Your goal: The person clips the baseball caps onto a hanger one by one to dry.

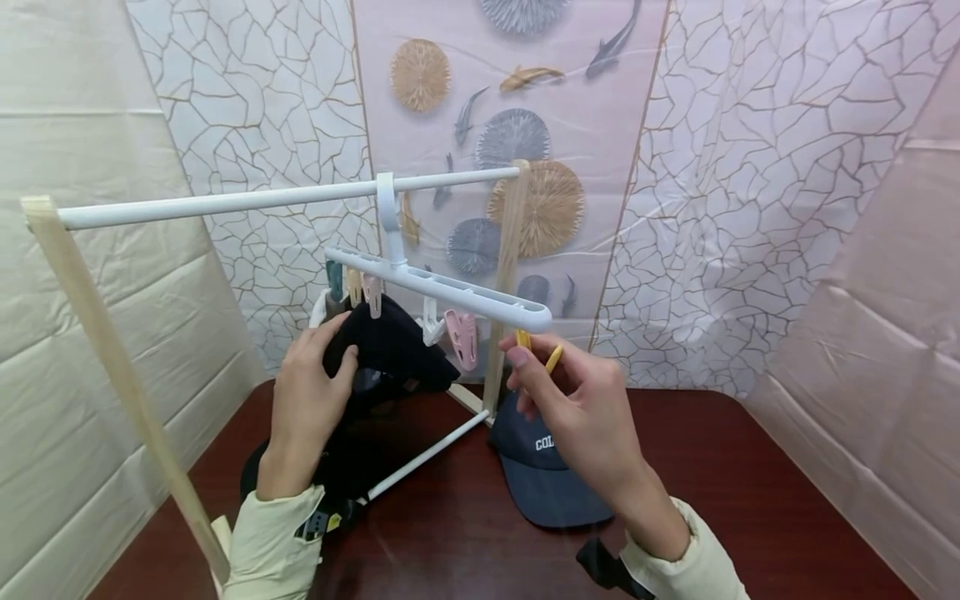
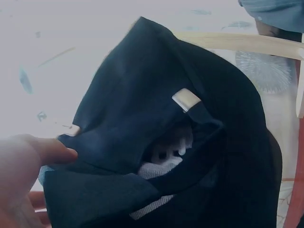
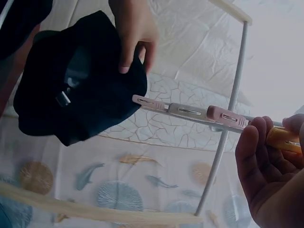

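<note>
A black cap (image 1: 401, 346) hangs below a white clip hanger (image 1: 465, 292), with a pale pink clothespin (image 3: 149, 102) at its edge. My left hand (image 1: 311, 392) pinches that edge between thumb and fingers. The cap's back opening and metal strap buckle (image 2: 186, 99) show in the left wrist view. Under the hanger's near end, my right hand (image 1: 585, 408) pinches a yellow clothespin (image 1: 553, 359) between thumb and fingers. Between the hands, a white clothespin (image 1: 431, 323) and a pink clothespin (image 1: 462, 337) dangle from the hanger. A teal clothespin (image 1: 334, 280) and a beige one (image 1: 354, 287) are at the far end.
The hanger hooks over the white top rod (image 1: 292, 197) of a rack with wooden side posts (image 1: 123, 375). A navy cap (image 1: 536, 467) with white lettering lies on the dark red table (image 1: 720, 483). More black fabric sits below my left hand. Patterned cloth walls enclose the table.
</note>
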Tool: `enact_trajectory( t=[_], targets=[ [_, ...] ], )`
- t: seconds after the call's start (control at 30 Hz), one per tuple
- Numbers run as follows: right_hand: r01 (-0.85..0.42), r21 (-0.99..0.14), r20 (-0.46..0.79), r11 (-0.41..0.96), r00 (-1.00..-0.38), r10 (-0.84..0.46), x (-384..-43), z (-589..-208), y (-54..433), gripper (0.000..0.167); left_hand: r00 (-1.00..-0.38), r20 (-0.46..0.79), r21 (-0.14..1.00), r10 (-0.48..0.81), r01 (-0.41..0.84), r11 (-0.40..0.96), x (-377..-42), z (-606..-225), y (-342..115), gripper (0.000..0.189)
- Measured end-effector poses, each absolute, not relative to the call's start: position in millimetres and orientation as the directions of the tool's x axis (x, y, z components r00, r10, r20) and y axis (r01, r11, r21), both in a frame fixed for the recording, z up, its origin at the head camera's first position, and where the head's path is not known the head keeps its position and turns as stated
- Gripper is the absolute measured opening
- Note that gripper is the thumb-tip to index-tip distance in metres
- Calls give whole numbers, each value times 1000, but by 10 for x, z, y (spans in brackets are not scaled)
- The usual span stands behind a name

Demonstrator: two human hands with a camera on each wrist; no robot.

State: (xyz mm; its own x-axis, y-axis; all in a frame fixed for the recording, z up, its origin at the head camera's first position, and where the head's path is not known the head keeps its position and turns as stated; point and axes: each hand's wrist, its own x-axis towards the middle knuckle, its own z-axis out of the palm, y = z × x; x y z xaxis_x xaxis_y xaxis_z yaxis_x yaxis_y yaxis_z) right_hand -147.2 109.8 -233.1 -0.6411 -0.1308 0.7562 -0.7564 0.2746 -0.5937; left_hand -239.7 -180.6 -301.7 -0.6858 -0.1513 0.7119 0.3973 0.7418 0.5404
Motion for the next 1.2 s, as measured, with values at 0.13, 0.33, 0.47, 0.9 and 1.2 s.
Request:
enact_trajectory(
  t=[0.13, 0.33, 0.47, 0.9, 1.2],
  targets=[
    [-748, -631, 747, 208, -658, -100, -1494, -2416, 1040, 13, -692, 700, 562, -176, 382, 734, -2356, -2984, -1840, 40],
    [-782, -604, 781, 153, -619, -82, -1499, -2420, 975, 14, -704, 688, 570, -175, 375, 731, -2356, -2949, -1826, 35],
    [-797, -587, 795, 144, -601, -80, -1502, -2375, 956, 16, -682, 711, 564, -172, 407, 718, -2348, -2929, -1790, 33],
    [-782, -608, 775, 138, -622, -108, -1489, -2443, 839, 15, -580, 814, 545, -23, 749, 378, -2118, -2734, -1276, 50],
    [-774, -618, 763, 138, -633, -129, -1460, -2527, 785, 14, -628, 778, 596, 0, 739, 316, -2095, -2761, -1169, 62]
  ],
)
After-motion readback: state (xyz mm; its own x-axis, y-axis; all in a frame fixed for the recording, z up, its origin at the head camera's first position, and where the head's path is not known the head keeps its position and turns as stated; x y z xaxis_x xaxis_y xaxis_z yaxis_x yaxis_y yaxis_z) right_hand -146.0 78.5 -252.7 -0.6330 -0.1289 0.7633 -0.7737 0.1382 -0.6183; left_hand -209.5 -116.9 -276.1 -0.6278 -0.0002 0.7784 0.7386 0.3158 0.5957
